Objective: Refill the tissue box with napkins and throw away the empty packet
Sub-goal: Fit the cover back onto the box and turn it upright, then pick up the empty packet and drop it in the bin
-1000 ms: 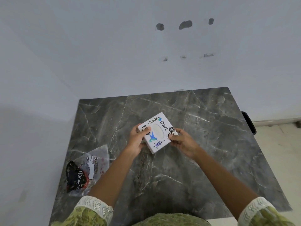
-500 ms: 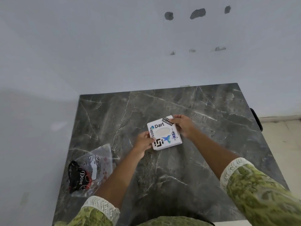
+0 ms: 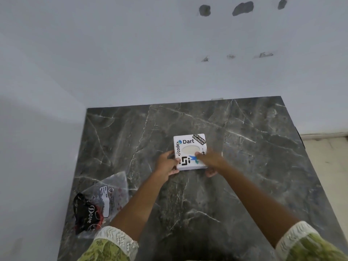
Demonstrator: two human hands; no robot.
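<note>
A white square tissue box (image 3: 189, 146) with stickers and an oval slot lies flat near the middle of the dark marble table (image 3: 244, 166). My left hand (image 3: 167, 164) grips the box's left near corner. My right hand (image 3: 211, 161) holds its right near corner, thumb resting on top beside the slot. A pale napkin shows through the slot. The clear plastic packet (image 3: 101, 202) with black and red print lies flat at the table's near left, apart from both hands.
White walls close the table on the far side and the left. A dark object (image 3: 301, 140) sticks out past the table's right edge, with pale floor (image 3: 327, 166) beyond it.
Both hands turned the box clockwise until it sat square to me and set it a little farther out on the table. The right hand shifted from the far corner to the near right corner.
</note>
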